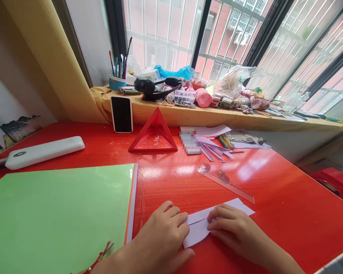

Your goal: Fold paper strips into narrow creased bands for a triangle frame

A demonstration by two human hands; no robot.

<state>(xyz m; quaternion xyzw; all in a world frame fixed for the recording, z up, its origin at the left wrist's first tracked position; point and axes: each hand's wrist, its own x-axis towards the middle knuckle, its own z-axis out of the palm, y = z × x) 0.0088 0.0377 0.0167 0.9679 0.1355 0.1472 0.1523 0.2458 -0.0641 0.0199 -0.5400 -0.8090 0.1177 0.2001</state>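
A folded strip of white paper [200, 225] lies on the red table [274, 190] near its front edge. My left hand [162, 234] rests on the paper's left end with its fingers curled and pressed down on it. My right hand [234, 228] lies over the paper's right half, fingertips pressing along the fold line. Both hands hold the paper flat against the table. The middle of the strip shows between them.
A clear ruler [225, 182] lies just beyond the paper. A green sheet stack [57, 217] fills the left. Further back: a red paper pyramid [153, 132], a phone [121, 114], a white remote-like device [42, 151], paper strips and pens [214, 146], a cluttered windowsill [205, 95].
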